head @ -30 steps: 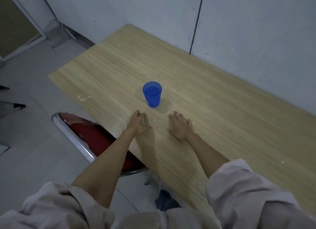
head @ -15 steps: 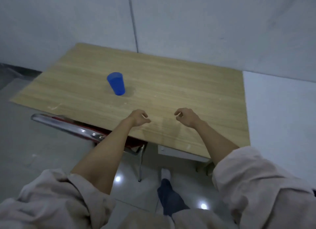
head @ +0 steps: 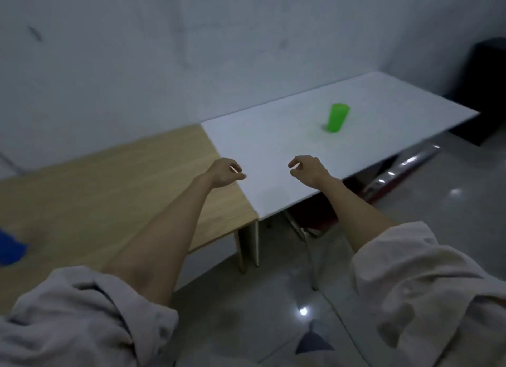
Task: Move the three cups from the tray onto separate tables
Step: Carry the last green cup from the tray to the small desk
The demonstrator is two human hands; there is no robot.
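A green cup [head: 337, 117] stands upright on the white table [head: 273, 147] at the right. A blue cup [head: 9, 246] shows only in part at the left frame edge, on the wooden table [head: 95, 197]. My left hand [head: 226, 172] hovers over the seam between the two tables, fingers loosely curled, holding nothing. My right hand [head: 308, 169] hangs over the near part of the white table, fingers loosely curled and empty. No tray and no third cup are in view.
The two tables stand side by side against a grey wall. A red chair with a chrome frame [head: 397, 175] is tucked under the white table. A dark box [head: 482, 93] stands at the far right. Glossy tiled floor lies in front.
The view has swung right: the blue cup slid to the left edge and the white table with the green cup came into view. Both hands lifted off the wooden table.
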